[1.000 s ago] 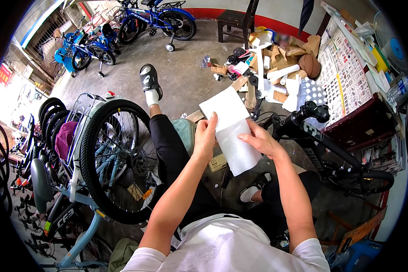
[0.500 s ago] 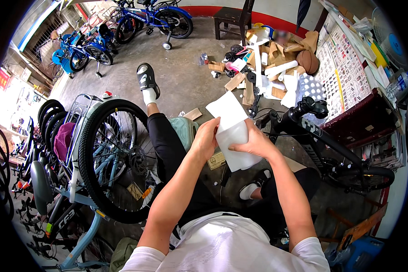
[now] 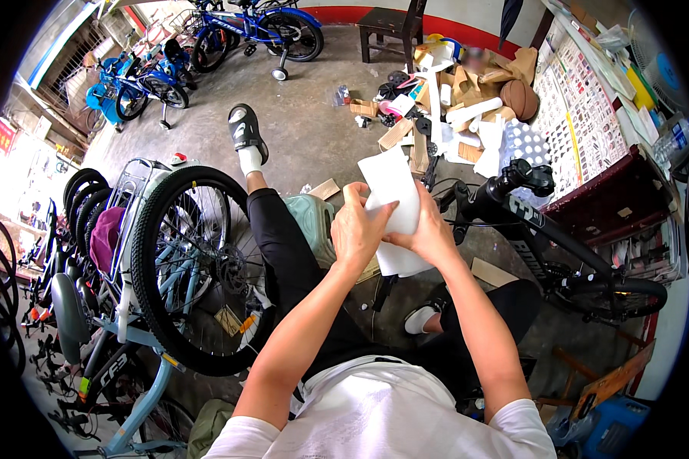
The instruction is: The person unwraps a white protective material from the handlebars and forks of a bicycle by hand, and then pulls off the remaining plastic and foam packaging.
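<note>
Between my two hands is a white foam sheet (image 3: 394,180), folded or layered, with its upper end sticking up past my fingers and its lower end hanging below. My left hand (image 3: 357,229) grips its left side, thumb pressed on the front face. On the right side my right hand (image 3: 430,229) holds it, fingers behind and thumb in front near the lower fold. Close to the right of my hands stands a black bicycle frame (image 3: 528,237) with its fork end up.
A bicycle wheel (image 3: 199,271) stands left of my leg, beside several parked bikes. A pale green plastic stool (image 3: 310,222) is near my knee. Packaging scraps and a basketball (image 3: 520,101) pile up ahead, below a dark chair (image 3: 390,27). A cabinet (image 3: 620,199) lines the right.
My left hand has moved up and over the front of the sheet, its thumb now pressing there. My right hand has shifted slightly, and the sheet's lower part is more gathered.
</note>
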Available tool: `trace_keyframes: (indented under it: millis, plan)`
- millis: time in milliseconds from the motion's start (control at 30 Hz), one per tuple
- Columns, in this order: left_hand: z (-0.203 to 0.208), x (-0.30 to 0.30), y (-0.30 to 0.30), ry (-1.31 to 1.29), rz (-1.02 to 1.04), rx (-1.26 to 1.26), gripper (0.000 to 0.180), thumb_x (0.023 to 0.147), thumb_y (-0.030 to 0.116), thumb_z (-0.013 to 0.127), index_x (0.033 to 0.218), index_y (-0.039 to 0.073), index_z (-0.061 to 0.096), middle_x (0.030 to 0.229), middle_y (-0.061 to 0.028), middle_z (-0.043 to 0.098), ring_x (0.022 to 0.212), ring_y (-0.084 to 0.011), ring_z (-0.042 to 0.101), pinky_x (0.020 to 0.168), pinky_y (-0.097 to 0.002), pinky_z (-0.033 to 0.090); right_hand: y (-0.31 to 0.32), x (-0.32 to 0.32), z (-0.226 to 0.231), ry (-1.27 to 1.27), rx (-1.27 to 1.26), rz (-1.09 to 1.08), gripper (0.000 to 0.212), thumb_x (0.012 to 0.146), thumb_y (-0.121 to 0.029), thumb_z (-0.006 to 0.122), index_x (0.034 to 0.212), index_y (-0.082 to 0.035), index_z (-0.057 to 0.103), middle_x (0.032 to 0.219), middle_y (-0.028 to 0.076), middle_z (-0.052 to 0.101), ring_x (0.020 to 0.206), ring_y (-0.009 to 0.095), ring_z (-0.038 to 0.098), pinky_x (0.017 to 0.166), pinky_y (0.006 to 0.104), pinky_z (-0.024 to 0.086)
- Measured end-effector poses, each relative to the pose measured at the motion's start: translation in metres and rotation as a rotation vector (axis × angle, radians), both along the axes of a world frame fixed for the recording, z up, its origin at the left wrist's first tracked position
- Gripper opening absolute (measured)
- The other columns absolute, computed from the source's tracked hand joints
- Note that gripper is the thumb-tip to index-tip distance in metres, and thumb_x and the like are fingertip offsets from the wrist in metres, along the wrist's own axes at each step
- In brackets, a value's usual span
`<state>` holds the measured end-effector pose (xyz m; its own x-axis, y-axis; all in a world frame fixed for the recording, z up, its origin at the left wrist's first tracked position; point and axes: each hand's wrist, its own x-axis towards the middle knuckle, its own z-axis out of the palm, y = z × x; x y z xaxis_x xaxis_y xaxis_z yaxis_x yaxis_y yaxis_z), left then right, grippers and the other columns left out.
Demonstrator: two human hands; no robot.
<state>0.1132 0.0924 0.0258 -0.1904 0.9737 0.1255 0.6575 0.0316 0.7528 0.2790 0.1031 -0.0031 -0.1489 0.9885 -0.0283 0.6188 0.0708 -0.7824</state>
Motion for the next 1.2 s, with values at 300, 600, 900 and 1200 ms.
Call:
trace_keyframes:
  millis: [300, 600, 900, 1200]
  plan:
    - [-0.026, -0.015, 0.011, -1.558, 0.046, -0.415, 0.030, 0.106, 0.027, 0.057, 0.124, 0.004, 0.065, 0.108, -0.0026, 0.072, 0.099, -0.0121, 0.068, 0.090, -0.0296, 0.052, 0.000, 0.011, -0.017, 0.261, -0.008, 0.078, 0.122, 0.063, -0.033, 0.095, 0.158, -0.003, 0.024, 0.149, 0.025, 0.048, 0.136, 0.036, 0.052, 0.113, 0.0437, 0.043]
    - [-0.045, -0.024, 0.017, -1.426, -0.114, -0.381, 0.031, 0.107, 0.029, 0.058, 0.122, 0.003, 0.064, 0.115, -0.0059, 0.071, 0.103, -0.0162, 0.069, 0.090, -0.0340, 0.056, -0.002, 0.016, -0.001, 0.599, -0.352, 0.155, 0.118, 0.067, -0.032, 0.094, 0.159, -0.004, 0.026, 0.147, 0.019, 0.049, 0.135, 0.029, 0.051, 0.114, 0.0408, 0.040]
    - [-0.058, -0.021, 0.018, -1.272, -0.036, -0.495, 0.032, 0.107, 0.027, 0.058, 0.124, 0.001, 0.062, 0.118, -0.0093, 0.070, 0.107, -0.0184, 0.067, 0.093, -0.0389, 0.056, -0.005, 0.019, -0.008, 0.767, -0.516, 0.183, 0.108, 0.073, -0.046, 0.087, 0.156, -0.004, 0.032, 0.137, 0.017, 0.057, 0.124, 0.028, 0.059, 0.107, 0.0383, 0.046]
    - [-0.073, -0.010, 0.018, -1.131, -0.051, -0.320, 0.020, 0.096, 0.023, 0.075, 0.090, 0.008, 0.064, 0.081, 0.0018, 0.065, 0.069, -0.0077, 0.055, 0.064, -0.0246, 0.043, 0.004, 0.021, -0.015, 0.623, -0.567, 0.145, 0.090, 0.081, -0.052, 0.080, 0.147, -0.001, 0.046, 0.130, 0.017, 0.062, 0.117, 0.025, 0.063, 0.100, 0.0378, 0.050]
